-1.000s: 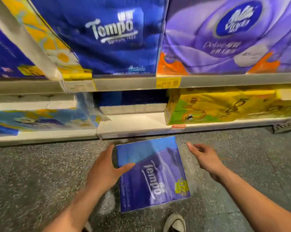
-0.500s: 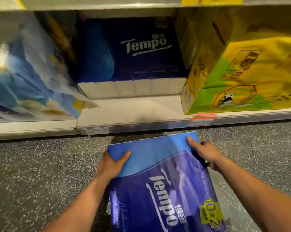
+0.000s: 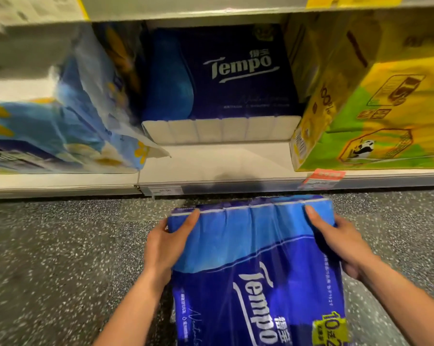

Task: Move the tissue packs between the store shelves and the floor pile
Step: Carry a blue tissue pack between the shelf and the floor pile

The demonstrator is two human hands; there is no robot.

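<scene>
Blue glossy Tempo tissue pack [image 3: 256, 270], paler top band, yellow-green badge, over speckled floor [image 3: 61, 245] before bottom shelf [image 3: 211, 166]. Left hand [image 3: 166, 245] and right hand [image 3: 340, 240] grip far corners. Since half-second ago: far end tipped up.

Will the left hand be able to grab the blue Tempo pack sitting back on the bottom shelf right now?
Probably not yet: the left hand and right hand both grip the front Tempo pack. The bare shelf before the back Tempo pack looks free, though.
</scene>
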